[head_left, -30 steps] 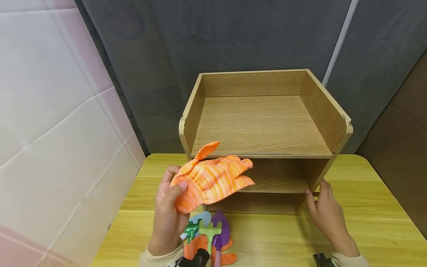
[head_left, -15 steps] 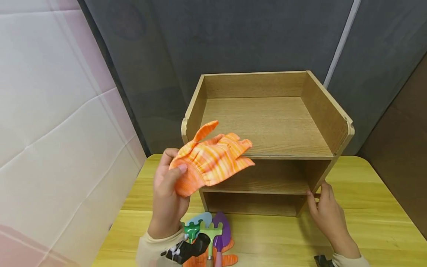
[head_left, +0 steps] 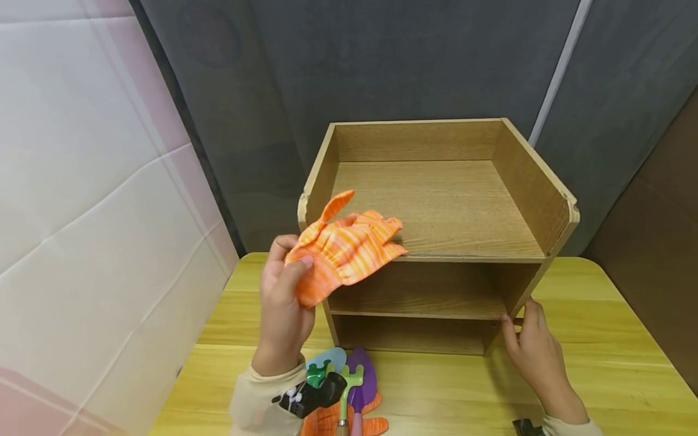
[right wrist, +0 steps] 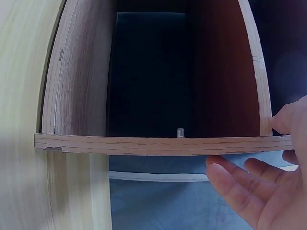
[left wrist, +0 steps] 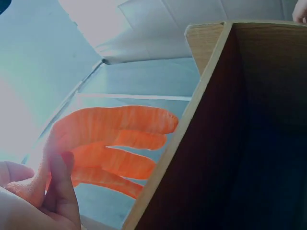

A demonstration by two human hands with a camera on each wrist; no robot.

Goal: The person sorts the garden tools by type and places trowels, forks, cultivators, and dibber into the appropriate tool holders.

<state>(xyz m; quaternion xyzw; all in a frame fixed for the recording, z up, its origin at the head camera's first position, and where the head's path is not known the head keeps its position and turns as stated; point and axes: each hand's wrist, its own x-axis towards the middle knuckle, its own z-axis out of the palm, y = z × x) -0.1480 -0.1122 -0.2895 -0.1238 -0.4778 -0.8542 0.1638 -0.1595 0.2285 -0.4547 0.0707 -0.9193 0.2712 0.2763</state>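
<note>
In the head view my left hand (head_left: 286,309) pinches an orange striped glove (head_left: 346,251) by its cuff, thumb on top. The glove hangs tilted in front of the top tier of a wooden shelf (head_left: 431,209), its fingers pointing right. From the left wrist, the glove (left wrist: 110,139) appears beside the shelf's side panel (left wrist: 180,124). My right hand (head_left: 537,348) grips the shelf's right side low down. In the right wrist view its thumb lies at the middle board's edge (right wrist: 261,96), with the fingers along the outer face of the side panel (right wrist: 158,146).
Below my left hand, a light green rake (head_left: 351,381), a purple trowel (head_left: 364,372), a dark green fork (head_left: 317,374) and a light blue tool (head_left: 334,357) lie on the yellow wooden table (head_left: 447,387). A second orange glove (head_left: 375,426) is partly under them. A dark partition stands behind.
My left hand has raised the glove from in front of the middle tier to the level of the top tier. The right hand has stayed on the shelf's side.
</note>
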